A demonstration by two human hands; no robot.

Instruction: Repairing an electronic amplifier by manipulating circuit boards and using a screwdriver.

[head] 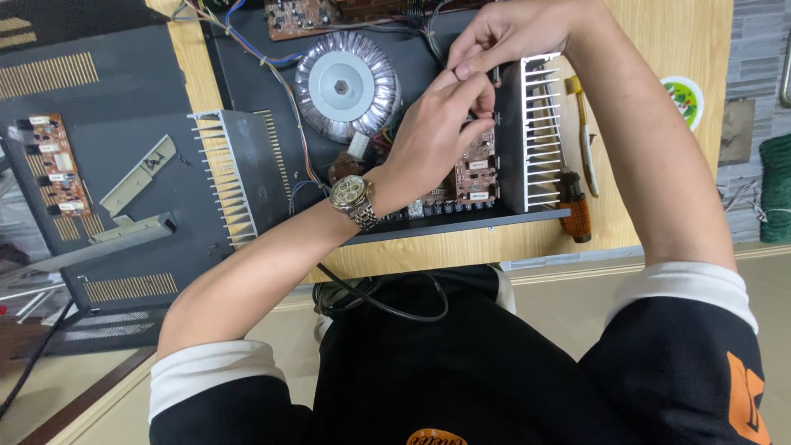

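Observation:
An opened black amplifier chassis lies on a wooden table. Inside it sit a silver ring-shaped transformer, a brown circuit board and a finned black heat sink on the right. My left hand, with a metal watch on its wrist, pinches at the top of the brown board beside the heat sink. My right hand reaches in from above, its fingertips meeting the left hand's at the heat sink's inner edge. What the fingers pinch is too small to tell.
A second finned heat sink lies left of the chassis on a dark cover panel, with another small brown board. A yellow brush and an orange-handled screwdriver lie right of the chassis. A black cable hangs off the table's front.

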